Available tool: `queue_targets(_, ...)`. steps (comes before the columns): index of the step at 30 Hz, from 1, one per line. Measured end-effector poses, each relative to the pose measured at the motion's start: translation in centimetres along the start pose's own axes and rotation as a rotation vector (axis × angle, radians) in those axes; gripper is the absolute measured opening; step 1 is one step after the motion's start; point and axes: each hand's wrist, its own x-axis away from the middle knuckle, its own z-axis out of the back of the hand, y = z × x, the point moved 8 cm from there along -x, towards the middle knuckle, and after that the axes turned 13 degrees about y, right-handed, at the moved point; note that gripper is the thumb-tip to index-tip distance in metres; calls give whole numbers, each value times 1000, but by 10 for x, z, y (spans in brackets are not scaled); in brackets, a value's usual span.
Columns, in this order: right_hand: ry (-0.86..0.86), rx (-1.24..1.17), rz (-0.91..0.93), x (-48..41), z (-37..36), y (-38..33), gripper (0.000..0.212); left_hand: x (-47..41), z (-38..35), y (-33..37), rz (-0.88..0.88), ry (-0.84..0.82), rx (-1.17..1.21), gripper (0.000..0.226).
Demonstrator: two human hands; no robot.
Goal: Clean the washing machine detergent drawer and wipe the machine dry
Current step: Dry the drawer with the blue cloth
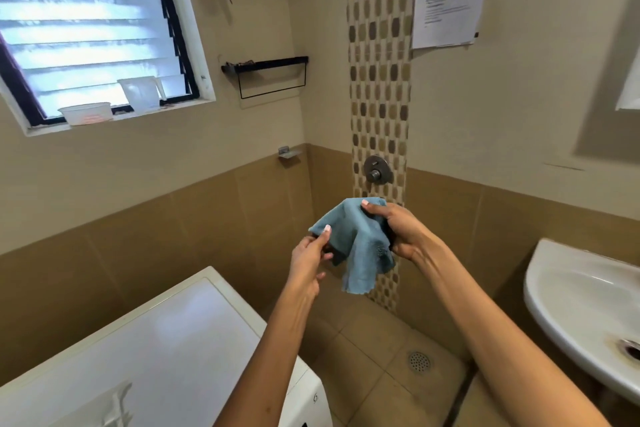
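Bulk first: the white washing machine (156,340) sat low at my left. Only its top and a little of its front were in view, and the detergent drawer was out of sight, so I could not tell its state. The sink (535,288) hung at my right, well apart from the machine. Between them, raised over the floor, I held the blue cloth (356,246) in the air, touching neither. My right hand (403,232) was clenched around a bunched upper part of it. My left hand (306,263) pinched a corner between thumb and fingertips, and the rest hung loose.

I judged the step to be readying the cloth for wiping. To do that well I needed to spread it out and fold it into a flat pad with a dry face outward. Then I needed to bring it down to the machine's top without letting the loose tail drag.
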Motion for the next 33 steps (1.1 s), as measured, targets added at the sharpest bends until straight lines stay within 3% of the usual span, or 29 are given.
queue_targets(7,79,99,2,-6,30,-5,15,-9,5,34,-134,57,34,7)
queue_targets(13,325,105,-37,-10,54,8,12,-16,9,64,-313,162,-88,32)
queue_targets(17,499,261,145,-9,68,1,29,-14,15,77,-448,260,-231,32)
queue_targets(20,751,501,379,2,80,-16,46,-8,15,84,-526,229,-171,26)
queue_targets(28,438,183,657,26,51,-37,26,1,7,92,-655,3,-59,14)
queue_targets(30,315,109,637,27,46,-35,33,2,5,95,-682,-45,-83,27)
queue_targets(33,214,246,591,22,44,-25,65,6,-4,93,-715,-183,-225,57)
